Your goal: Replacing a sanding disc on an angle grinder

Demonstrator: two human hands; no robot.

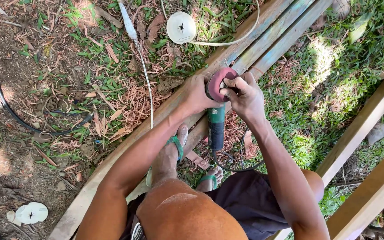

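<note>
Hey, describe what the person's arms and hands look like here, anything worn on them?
Both arms are bare from shoulder to wrist, with no sleeves in view. The left hand and the right hand wear no gloves, and no watch, ring or wristband shows on either. Further down the person wears dark shorts and green-strapped sandals.

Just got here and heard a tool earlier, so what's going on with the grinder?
A person crouches over long wooden planks lying on grass, with a green angle grinder held upside down. The left hand grips the grinder's head while the right hand presses its fingers on the reddish sanding disc. A foot in a green sandal rests on a plank. Two white discs lie on the ground, with wood shavings and cords about.
</note>
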